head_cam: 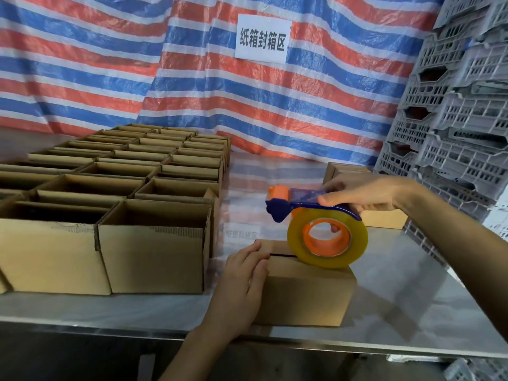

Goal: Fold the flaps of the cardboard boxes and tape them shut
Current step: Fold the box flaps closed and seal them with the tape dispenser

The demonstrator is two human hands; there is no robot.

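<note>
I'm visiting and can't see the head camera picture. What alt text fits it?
A person's right hand grips a blue and orange tape dispenser, its clear roll on top of a small cardboard box, while the left hand presses the flaps flat. Rows of open boxes fill the steel table to the left, before a striped tarp.

Metal table (398, 312) with open boxes (154, 254), closed box (305, 295)

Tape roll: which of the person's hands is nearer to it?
Right. The right hand grips the dispenser just above the roll; the left hand presses flat on the box's left end, apart from the roll.
</note>
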